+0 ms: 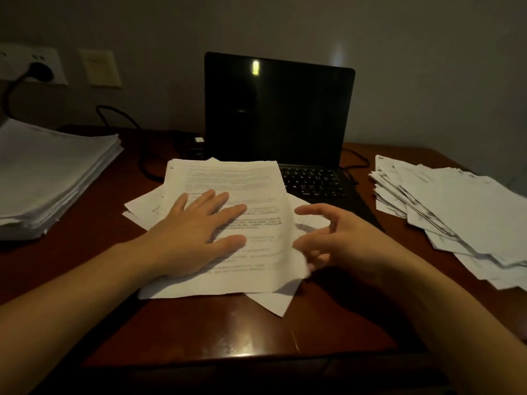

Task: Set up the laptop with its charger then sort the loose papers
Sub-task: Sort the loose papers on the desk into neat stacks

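While the left hand lies flat, fingers straight, on the loose papers mid-desk, apparently to pin them from sliding, the right hand curls at the top sheet's right edge; whether it has caught the sheet I cannot tell. Behind them the laptop stands open and dark, and its charger cable seems to run to the wall socket. A squared stack waits on the left and a spread pile on the right, likely for the sorted papers.

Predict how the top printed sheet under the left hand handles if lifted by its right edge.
Likely floppy: the top sheet is one thin page, its right edge looks curled. Probably slides easily, since it lies on other loose sheets; the left hand pressing flat seems to pin it.
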Tool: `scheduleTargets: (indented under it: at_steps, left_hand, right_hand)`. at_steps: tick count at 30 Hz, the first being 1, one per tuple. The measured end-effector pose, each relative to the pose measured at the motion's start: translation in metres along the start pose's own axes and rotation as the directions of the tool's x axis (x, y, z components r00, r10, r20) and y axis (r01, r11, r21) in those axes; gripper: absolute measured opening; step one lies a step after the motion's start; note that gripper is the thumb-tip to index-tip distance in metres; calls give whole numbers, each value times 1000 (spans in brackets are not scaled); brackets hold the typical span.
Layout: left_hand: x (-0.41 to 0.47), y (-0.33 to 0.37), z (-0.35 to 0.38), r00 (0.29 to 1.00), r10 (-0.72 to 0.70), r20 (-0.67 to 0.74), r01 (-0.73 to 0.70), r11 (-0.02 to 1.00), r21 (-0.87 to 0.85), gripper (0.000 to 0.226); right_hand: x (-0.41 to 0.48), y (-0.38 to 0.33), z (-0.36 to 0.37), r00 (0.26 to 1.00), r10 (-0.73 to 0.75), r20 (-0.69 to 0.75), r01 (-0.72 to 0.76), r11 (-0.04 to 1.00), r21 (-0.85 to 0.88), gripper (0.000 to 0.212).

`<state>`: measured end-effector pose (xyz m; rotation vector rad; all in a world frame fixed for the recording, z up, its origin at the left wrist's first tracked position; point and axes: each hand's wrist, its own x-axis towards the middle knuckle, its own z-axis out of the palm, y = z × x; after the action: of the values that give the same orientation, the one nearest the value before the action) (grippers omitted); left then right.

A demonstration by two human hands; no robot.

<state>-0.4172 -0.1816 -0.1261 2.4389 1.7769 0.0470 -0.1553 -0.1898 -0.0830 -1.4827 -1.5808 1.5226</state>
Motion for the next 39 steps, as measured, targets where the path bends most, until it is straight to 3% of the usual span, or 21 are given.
scheduleTargets:
  at_steps: [4, 6, 8, 11, 14, 17, 21, 24, 26, 29, 33, 35, 37, 39]
  left_hand:
    - [-14, 20, -6, 994, 50, -100, -41, 995, 90, 74]
    - [-30, 39, -9, 994, 104, -28, -106, 992, -63, 71]
    - [-46, 56, -8, 986, 163, 30, -154, 967, -201, 86]
    - [-50, 55, 6, 968, 194, -157, -236, 918, -318, 81]
    - [-49, 44, 13, 949, 94, -301, -245, 823, -513, 59]
    - [-52, 42, 13, 917, -3, -399, -253, 770, -586, 67]
    - [-56, 43, 6, 858, -56, -511, -289, 771, -568, 78]
    - [-52, 38, 10, 843, 42, -536, -359, 786, -503, 57]
    - [-52, 39, 14, 896, 77, -437, -339, 754, -563, 40]
    - [-49, 39, 19, 913, 35, -406, -263, 811, -523, 67]
    - [-49, 40, 15, 892, -47, -449, -245, 785, -570, 52]
    - [-50, 39, 14, 871, -83, -484, -238, 791, -564, 68]
    - [-51, 39, 12, 859, -92, -504, -251, 781, -571, 74]
    - [-50, 40, 13, 856, -67, -512, -264, 795, -546, 64]
  right_hand:
    - [-11, 11, 8, 997, -36, 66, 38, 999, -38, 79]
    - [-16, 16, 12, 995, -90, 43, 90, 996, 1, 80]
    - [-18, 19, 15, 989, -146, -9, 147, 988, 51, 76]
    - [-15, 22, 21, 976, -199, -84, 206, 975, 85, 69]
    - [-9, 23, 29, 954, -248, -171, 255, 967, 23, 61]
    - [-8, 26, 33, 936, -278, -216, 280, 960, -19, 53]
    - [-11, 30, 24, 945, -277, -172, 294, 953, 78, 58]
    - [-16, 31, 22, 944, -299, -140, 318, 936, 148, 61]
    - [-18, 29, 24, 929, -343, -140, 363, 918, 157, 62]
    - [-16, 26, 30, 895, -409, -179, 434, 891, 132, 61]
    - [-13, 25, 34, 870, -420, -258, 449, 892, 62, 46]
    - [-12, 28, 33, 864, -401, -304, 429, 903, 30, 39]
    - [-11, 31, 31, 869, -376, -322, 402, 915, 18, 41]
    - [-10, 33, 30, 887, -340, -314, 362, 932, 13, 50]
